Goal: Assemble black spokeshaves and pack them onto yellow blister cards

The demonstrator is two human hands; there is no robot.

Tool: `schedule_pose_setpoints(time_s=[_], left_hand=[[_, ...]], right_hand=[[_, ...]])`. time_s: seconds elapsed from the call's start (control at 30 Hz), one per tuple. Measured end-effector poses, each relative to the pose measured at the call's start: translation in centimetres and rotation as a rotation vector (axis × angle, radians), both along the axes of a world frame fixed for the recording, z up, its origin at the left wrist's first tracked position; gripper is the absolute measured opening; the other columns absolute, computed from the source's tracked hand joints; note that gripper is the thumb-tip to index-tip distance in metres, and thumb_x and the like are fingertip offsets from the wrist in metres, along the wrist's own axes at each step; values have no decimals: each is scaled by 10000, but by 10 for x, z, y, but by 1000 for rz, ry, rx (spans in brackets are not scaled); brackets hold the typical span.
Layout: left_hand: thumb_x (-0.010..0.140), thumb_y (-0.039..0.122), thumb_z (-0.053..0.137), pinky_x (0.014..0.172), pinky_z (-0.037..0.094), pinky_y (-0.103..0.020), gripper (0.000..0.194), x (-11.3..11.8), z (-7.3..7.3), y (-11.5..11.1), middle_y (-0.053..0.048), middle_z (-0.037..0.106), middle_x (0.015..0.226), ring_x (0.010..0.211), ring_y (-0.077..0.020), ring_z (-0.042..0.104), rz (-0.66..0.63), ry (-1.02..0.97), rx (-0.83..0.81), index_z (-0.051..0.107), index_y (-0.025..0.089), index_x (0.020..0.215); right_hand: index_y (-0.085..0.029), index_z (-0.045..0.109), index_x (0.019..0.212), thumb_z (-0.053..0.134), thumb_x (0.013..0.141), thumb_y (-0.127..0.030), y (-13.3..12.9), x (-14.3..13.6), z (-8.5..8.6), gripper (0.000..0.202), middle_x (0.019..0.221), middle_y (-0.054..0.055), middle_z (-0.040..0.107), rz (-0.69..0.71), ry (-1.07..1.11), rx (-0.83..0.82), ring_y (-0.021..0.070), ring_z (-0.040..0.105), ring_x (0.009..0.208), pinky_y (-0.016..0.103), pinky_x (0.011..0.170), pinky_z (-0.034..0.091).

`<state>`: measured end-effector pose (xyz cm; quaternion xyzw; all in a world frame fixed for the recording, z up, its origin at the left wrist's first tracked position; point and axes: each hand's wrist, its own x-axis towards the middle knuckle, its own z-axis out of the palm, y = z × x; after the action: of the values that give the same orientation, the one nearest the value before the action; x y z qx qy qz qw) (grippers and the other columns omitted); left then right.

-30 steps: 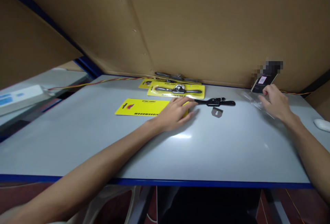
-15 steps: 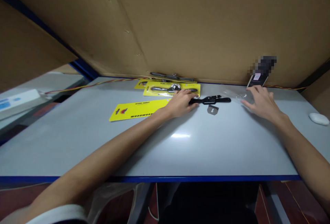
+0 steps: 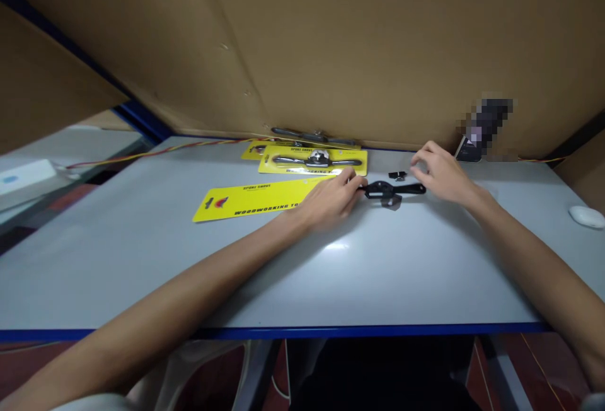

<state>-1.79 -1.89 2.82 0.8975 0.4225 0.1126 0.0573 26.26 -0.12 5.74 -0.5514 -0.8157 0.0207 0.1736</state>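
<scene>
My left hand (image 3: 336, 195) is closed around the left handle of a black spokeshave (image 3: 379, 190). The tool is lifted slightly off the table, its right handle pointing to the right. Below its middle lies a grey metal blade (image 3: 392, 202), partly covered by the spokeshave body. Just behind sits a small black cap piece (image 3: 397, 175). My right hand (image 3: 439, 171) hovers by the cap piece and the right handle's end, fingers curved and apart, with nothing seen in them. A yellow backing card (image 3: 250, 200) lies flat, partly under my left hand.
Packaged spokeshaves on yellow cards (image 3: 312, 162) lie by the back panel. A phone-like dark object (image 3: 472, 146) leans there at right. A white mouse (image 3: 586, 216) sits at the right edge. Red and yellow wires (image 3: 155, 151) run along the left back.
My left hand has picked up the spokeshave by its handle, and the cap piece now lies apart from it. My right hand has moved left, away from the clear plastic.
</scene>
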Motion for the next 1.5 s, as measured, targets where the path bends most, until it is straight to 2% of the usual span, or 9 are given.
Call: schedule_pose_setpoints(time_s=[0.13, 0.3, 0.47, 0.63, 0.77, 1.0, 1.23, 1.37, 1.5], left_hand=[[1053, 337, 334, 774, 539, -384, 388, 2, -5, -24, -114, 606, 1104, 832, -214, 622, -214, -48, -144, 635, 181, 1241], [1033, 360, 354, 830, 521, -444, 395, 13, -2, -30, -125, 659, 980, 942, -290, 610, -278, 33, -65, 663, 162, 1179], [1060, 440, 324, 939, 505, -462, 461, 13, 0, -9, -128, 669, 1107, 1082, -299, 615, -139, -108, -107, 649, 175, 1252], [1026, 495, 461, 1064, 445, -441, 493, 23, 1, 25, -135, 609, 1266, 1231, -301, 570, -225, -100, -181, 591, 211, 1408], [889, 547, 654, 902, 500, -366, 551, 42, 9, 42, -101, 572, 1248, 1017, -256, 629, -245, 64, -290, 613, 280, 1369], [727, 483, 766, 774, 490, -349, 459, 57, 15, 54, -109, 653, 1086, 877, -248, 628, -155, 125, -375, 653, 185, 1058], [824, 384, 666, 640, 408, -303, 268, 43, 22, 33, -23, 654, 782, 691, -177, 575, -160, -152, -370, 646, 187, 1005], [845, 447, 667, 546, 383, -268, 277, 26, 20, 8, -5, 626, 678, 582, -135, 539, -98, -365, -456, 663, 175, 892], [874, 427, 660, 491, 427, -235, 260, 16, -1, -20, -2, 668, 669, 521, -109, 567, -30, -621, -412, 644, 168, 861]], right_hand=[[-178, 755, 1142, 725, 879, -344, 17, -15, -3, 312, 857, 84, 742, -18, -87, -176, 307, 700, 899, 467, 922, 479], [-197, 793, 1172, 670, 935, -311, 26, -19, -17, 290, 1061, 126, 806, 35, -131, -205, 320, 732, 1013, 388, 880, 501], [-203, 792, 1083, 577, 998, -328, 15, -8, -31, 263, 1071, 135, 782, 126, -74, -104, 313, 718, 1017, 410, 907, 506], [-173, 744, 1118, 527, 1010, -297, -7, 4, -31, 273, 1150, 155, 737, 111, 29, -8, 311, 691, 1058, 455, 939, 524], [-225, 740, 1112, 587, 977, -328, -24, 5, -29, 228, 1141, 116, 784, 26, 307, -85, 318, 715, 1090, 502, 985, 533], [-237, 657, 1051, 769, 796, -414, -39, -1, -33, 330, 951, 73, 776, -147, 1242, -476, 248, 759, 849, 434, 797, 622], [-229, 661, 1075, 630, 796, -313, -47, 1, -25, 292, 967, 85, 732, -152, 1380, -686, 240, 699, 909, 432, 845, 581], [-209, 719, 1050, 741, 764, -310, -54, -10, -25, 303, 805, 31, 670, -110, 1281, -578, 173, 613, 714, 370, 735, 534], [-193, 753, 1056, 652, 890, -415, -59, -15, -29, 295, 749, 28, 661, -61, 1043, -447, 163, 588, 636, 352, 664, 515]])
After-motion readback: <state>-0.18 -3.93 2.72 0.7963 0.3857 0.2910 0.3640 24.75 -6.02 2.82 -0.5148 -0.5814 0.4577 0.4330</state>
